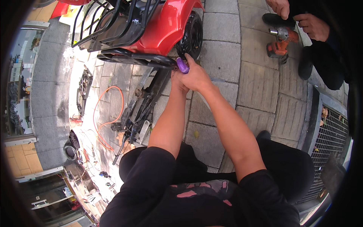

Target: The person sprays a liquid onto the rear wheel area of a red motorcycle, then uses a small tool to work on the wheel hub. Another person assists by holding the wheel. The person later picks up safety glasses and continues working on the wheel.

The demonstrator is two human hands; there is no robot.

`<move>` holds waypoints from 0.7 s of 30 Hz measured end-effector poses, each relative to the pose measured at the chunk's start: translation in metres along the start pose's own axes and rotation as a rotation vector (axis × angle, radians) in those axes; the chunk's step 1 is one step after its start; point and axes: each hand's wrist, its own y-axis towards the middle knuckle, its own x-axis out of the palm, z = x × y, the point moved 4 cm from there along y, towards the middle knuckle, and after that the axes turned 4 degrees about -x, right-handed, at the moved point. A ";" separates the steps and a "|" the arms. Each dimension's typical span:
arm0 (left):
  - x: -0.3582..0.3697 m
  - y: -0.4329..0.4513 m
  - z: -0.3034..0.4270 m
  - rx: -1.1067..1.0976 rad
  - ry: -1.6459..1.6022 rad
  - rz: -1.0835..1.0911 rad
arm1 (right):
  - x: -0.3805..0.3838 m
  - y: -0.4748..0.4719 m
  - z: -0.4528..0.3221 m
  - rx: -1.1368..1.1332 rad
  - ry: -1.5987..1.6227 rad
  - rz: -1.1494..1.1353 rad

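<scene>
My right hand is closed around a purple object, perhaps a tool handle, at the end of a black tubular bumper. Against it, lower and partly hidden behind the wrist, is my left hand; whether its fingers grip anything cannot be made out. The bumper belongs to a small red vehicle with a black rack. Just beyond my fingers stands its black rear wheel. Under the bumper and towards my knee lies a greasy black metal jack or frame.
At the upper right a co-worker's hands are near a red cordless impact wrench on the paving. An orange hose curls left of the metal frame. Farther left lie a black metal part and scattered tools. A metal grate is at right.
</scene>
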 end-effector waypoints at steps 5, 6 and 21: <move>-0.010 -0.001 0.026 -0.020 0.028 -0.128 | 0.007 0.008 -0.011 -0.031 0.048 -0.066; -0.009 -0.002 0.024 -0.025 0.007 -0.133 | 0.006 0.007 -0.012 -0.030 0.043 -0.060; -0.010 -0.005 0.014 -0.074 0.006 -0.196 | 0.005 0.010 -0.006 0.012 0.039 -0.034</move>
